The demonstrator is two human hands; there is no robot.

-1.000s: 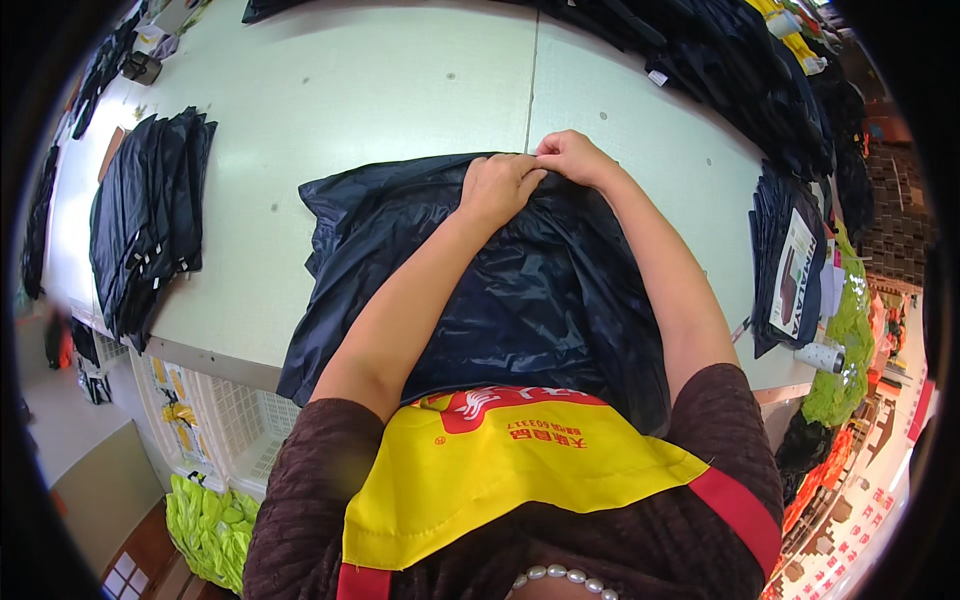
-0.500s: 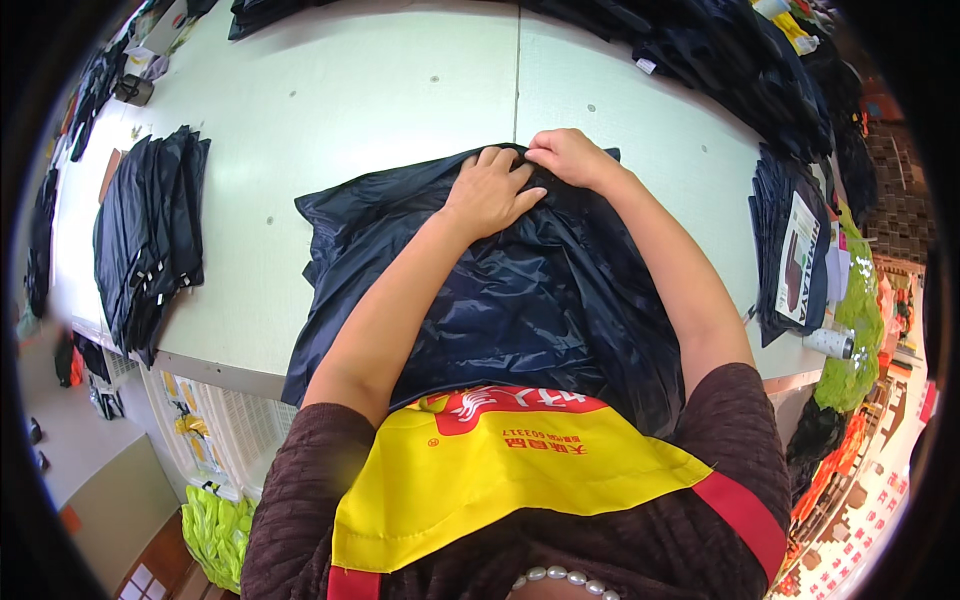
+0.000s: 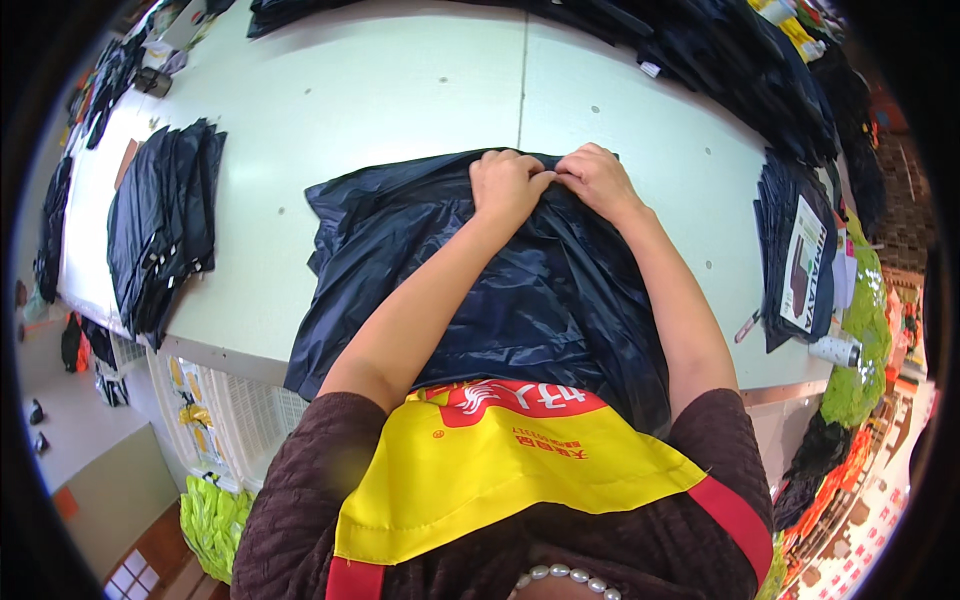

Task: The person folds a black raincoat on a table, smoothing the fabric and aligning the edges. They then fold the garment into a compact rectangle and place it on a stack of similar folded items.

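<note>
A dark navy piece of thin, shiny fabric (image 3: 500, 290), perhaps a garment, lies spread and wrinkled on the pale table (image 3: 400, 110). Its near part hangs over the front edge against my yellow apron (image 3: 480, 500). Both hands are at its far edge, close together. My left hand (image 3: 503, 188) curls its fingers over that edge, thumb pointing toward the other hand. Beside it my right hand (image 3: 597, 182) pinches the same edge, thumb and fingertips nearly meeting the left thumb. The fabric between the fingertips is mostly hidden.
Dark folded pieces lie stacked at left (image 3: 165, 235). A long dark pile (image 3: 740, 75) runs along the far right. At right sit a folded stack (image 3: 775, 240) with a printed card, a thread cone (image 3: 835, 350) and a small slim tool (image 3: 747, 326). A white crate (image 3: 230, 410) stands below the table's left front.
My left hand has shifted right and turned from lying spread on the fabric to gripping its edge. My right hand has moved slightly right and nearer to me.
</note>
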